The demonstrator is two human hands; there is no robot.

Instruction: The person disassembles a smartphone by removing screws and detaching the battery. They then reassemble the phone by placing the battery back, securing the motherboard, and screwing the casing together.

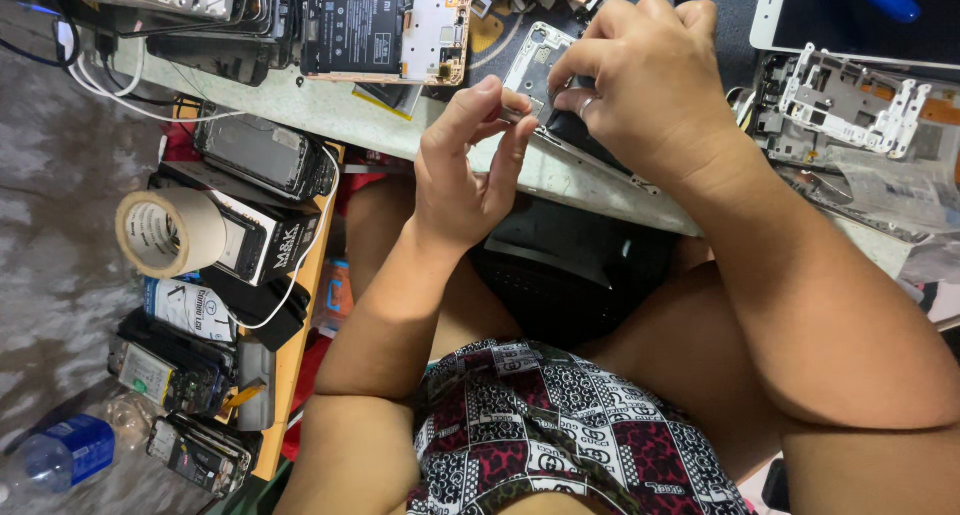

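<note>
My left hand (470,165) pinches a thin metal tool (517,113) between thumb and fingers, its tip at the edge of a dismantled phone (535,65). My right hand (640,80) presses down on that phone's dark lower part and steadies it on the pale worktop (330,110). The phone lies open, its silver inner frame showing beneath my fingers. Both hands meet above the worktop's front edge, over my lap.
Another opened phone with a black battery (385,33) lies further back. A white metal phone frame (850,100) and a white tablet (860,15) sit at right. On a low orange shelf at left: tape roll (165,233), boxes, several old phones (265,155), a plastic bottle (60,455).
</note>
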